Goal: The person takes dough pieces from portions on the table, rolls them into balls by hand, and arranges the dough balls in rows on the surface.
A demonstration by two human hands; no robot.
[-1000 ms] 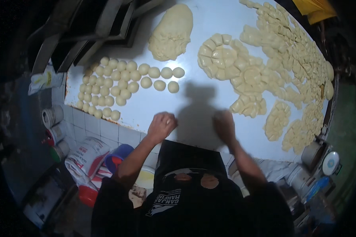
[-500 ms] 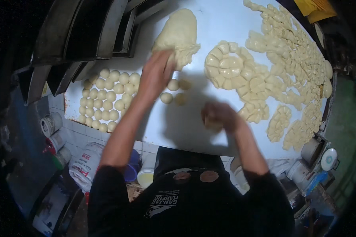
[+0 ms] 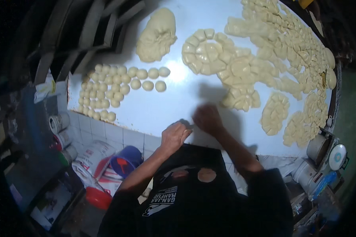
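Note:
My left hand [image 3: 175, 136] is at the table's front edge with its fingers curled in; what they hold, if anything, is hidden. Just to its right, my right hand [image 3: 208, 118] is closed over the white tabletop [image 3: 154, 114] and a little blurred, and its inside does not show. Round dough balls [image 3: 116, 79] lie in rows on the left part of the table. Beyond them rests a large lump of pale dough [image 3: 157, 35], torn at its near end, with no hand on it.
Cut dough pieces in flower-like clusters [image 3: 207, 53] spread over the table's right side. Dark metal racks [image 3: 89, 29] stand at the far left. Below the table's left edge are a blue-purple bucket [image 3: 126, 161], white sacks [image 3: 93, 156] and a red basin [image 3: 99, 197].
My left hand has left the dough lump and come back to the front edge, uncovering more dough balls. My right hand has shifted left, closer to it. The whole view has shifted slightly.

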